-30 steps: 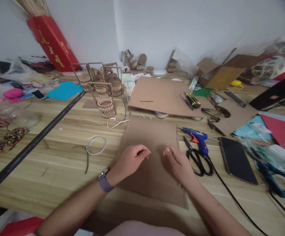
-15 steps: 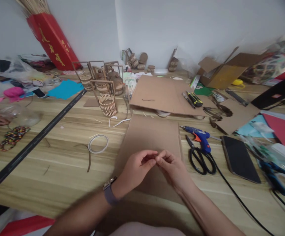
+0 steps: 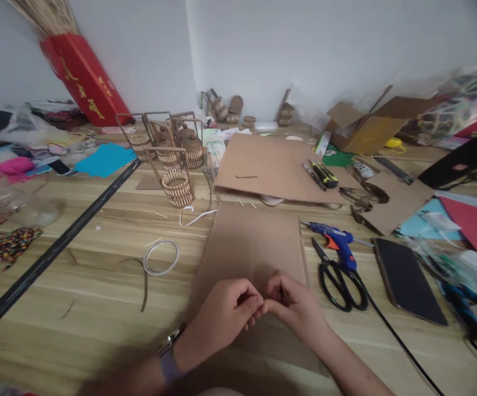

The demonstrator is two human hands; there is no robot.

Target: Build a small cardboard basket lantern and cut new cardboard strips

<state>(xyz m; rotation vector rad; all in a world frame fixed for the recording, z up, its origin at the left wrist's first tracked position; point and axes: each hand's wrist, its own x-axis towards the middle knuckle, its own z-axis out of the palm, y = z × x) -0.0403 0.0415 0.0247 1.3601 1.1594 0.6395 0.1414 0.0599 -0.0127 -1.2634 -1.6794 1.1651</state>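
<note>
The cardboard sheet (image 3: 259,236) lies flat near the counter's (image 3: 98,297) front edge, beneath both hands. The left hand (image 3: 224,311) presses thumb and fingertips together; the right hand (image 3: 298,311) is curled, its thumb at the left's fingertips. Whether either pinches anything, I cannot tell. Black scissors (image 3: 339,283) lie right of the sheet, just below a blue glue gun (image 3: 339,242).

Our left hand (image 3: 228,311) and right hand (image 3: 298,311), apart at first, now meet at the fingertips, drawn closer to the near edge of the cardboard (image 3: 257,239).
</note>
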